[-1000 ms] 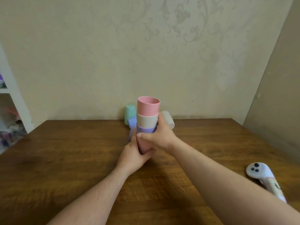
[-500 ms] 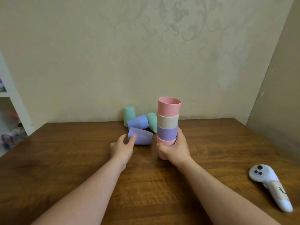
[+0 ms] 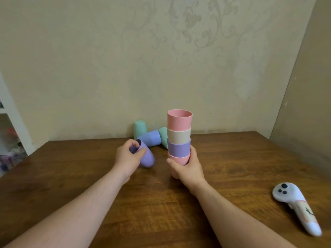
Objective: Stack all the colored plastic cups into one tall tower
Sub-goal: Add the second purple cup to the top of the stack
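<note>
A nested stack of cups (image 3: 179, 135) stands upright at the table's middle: pink on top, then beige, purple and pink at the bottom. My right hand (image 3: 188, 167) grips the bottom pink cup. My left hand (image 3: 128, 158) holds a loose purple cup (image 3: 146, 155) by its rim, tilted with its mouth toward me, left of the stack. Behind, near the wall, a blue cup (image 3: 150, 138) lies on its side, a green cup (image 3: 140, 128) stands upside down, and another green cup (image 3: 163, 136) lies partly hidden behind the stack.
The brown wooden table (image 3: 232, 167) meets a beige wall at the back. A white hand controller (image 3: 297, 208) lies at the right front. White shelving (image 3: 10, 122) with blurred items stands past the table's left edge.
The stack slid right, held by my right hand alone. My left hand let go of it, reached to the lying purple cup, then took hold and lifted it.
</note>
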Tool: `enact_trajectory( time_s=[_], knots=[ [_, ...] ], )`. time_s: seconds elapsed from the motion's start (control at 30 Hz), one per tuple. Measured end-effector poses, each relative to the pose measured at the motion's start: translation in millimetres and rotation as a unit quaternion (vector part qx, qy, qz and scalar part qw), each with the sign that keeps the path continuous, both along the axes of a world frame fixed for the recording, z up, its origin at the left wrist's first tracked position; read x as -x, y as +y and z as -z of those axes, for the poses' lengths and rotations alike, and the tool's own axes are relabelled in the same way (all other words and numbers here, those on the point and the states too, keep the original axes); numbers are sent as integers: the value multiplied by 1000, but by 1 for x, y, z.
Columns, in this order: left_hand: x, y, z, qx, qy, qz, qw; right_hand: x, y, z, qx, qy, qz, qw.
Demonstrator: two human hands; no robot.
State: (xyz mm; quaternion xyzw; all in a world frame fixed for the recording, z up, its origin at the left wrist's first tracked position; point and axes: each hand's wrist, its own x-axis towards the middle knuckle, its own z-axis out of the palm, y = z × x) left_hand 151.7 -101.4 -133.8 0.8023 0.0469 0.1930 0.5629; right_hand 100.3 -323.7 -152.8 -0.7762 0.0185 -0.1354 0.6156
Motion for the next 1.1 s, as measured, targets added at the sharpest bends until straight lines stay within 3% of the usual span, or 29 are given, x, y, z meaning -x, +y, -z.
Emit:
enact_trajectory(
  time_s=[0.1, 0.43, 0.53, 0.67, 0.8, 0.93, 1.1],
  knots=[
    [6, 8, -4, -68, 12, -5, 998, -2, 0, -5, -5, -1, -5, 1000],
    [5, -3, 20, 45, 94, 4, 995, 3, 9, 7, 6, -29, 31, 999],
    [1, -10, -31, 134, -3, -19, 991, 5, 8, 6, 10, -36, 28, 999],
    [9, -29, -139, 233, -147, 55, 960, 6, 7, 6, 7, -28, 26, 999],
    [22, -64, -194, 127, -169, 158, 965, 10, 8, 0, 12, -25, 24, 999],
    [22, -92, -159, 58, -91, 176, 978, 9, 9, 1, 9, -23, 28, 999],
    [29, -92, -127, 62, -69, 148, 985, 8, 8, 2, 6, -23, 21, 1000]
  ],
)
